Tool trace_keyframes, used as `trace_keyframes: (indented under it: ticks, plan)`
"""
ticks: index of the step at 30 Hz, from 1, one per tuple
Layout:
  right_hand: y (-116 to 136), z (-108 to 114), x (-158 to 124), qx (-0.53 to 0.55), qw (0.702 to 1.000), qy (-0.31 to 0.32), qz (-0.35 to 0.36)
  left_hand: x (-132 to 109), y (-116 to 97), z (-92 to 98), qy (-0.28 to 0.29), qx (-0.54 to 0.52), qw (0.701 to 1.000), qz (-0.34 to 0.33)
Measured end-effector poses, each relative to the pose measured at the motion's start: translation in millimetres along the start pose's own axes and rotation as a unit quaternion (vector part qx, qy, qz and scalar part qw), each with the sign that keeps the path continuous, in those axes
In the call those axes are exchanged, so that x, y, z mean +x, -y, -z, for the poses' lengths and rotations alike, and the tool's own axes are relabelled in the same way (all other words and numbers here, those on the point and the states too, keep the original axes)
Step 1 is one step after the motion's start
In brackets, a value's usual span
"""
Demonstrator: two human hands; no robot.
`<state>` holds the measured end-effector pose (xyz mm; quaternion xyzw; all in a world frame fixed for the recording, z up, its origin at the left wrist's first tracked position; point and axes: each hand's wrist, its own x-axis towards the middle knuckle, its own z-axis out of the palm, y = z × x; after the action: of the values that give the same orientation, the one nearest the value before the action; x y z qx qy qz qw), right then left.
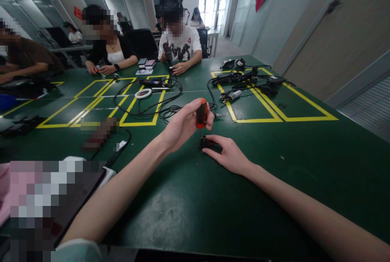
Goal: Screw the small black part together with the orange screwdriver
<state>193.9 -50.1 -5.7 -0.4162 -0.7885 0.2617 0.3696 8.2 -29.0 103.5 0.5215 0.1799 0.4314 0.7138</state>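
My left hand (185,126) is wrapped round the orange and black handle of a screwdriver (201,112), held upright. Its thin shaft points down to a small black part (202,144) on the green table (170,209). From the right, my right hand (224,152) pinches that black part between thumb and fingers. Whether the screwdriver's tip touches the part cannot be made out. A tiny dark piece (197,164) lies on the table just below.
Black cables (164,109) and a white ring (143,93) lie beyond my left hand. More cables (243,78) and a silver-grey tool (232,96) are at the back right, among yellow tape outlines (258,121). People sit across the table.
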Motion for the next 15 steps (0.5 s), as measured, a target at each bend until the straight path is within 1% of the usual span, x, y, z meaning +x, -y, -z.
trace_keyframes:
  ticks: [5, 10, 15]
  plan:
    - [-0.9, 2.2, 0.7, 0.007, 1.0, 0.02, -0.003, -1.4, -1.4, -1.1, 0.003, 0.001, 1.0, -0.009]
    - [-3.3, 2.5, 0.3, 0.005, 1.0, 0.021, 0.002, 0.6, -6.9, -2.1, 0.015, -0.014, 1.0, 0.021]
    - [-6.5, 2.0, 0.0, 0.006, 1.0, 0.021, 0.003, 1.3, -6.1, -0.9, -0.001, -0.011, 1.0, 0.016]
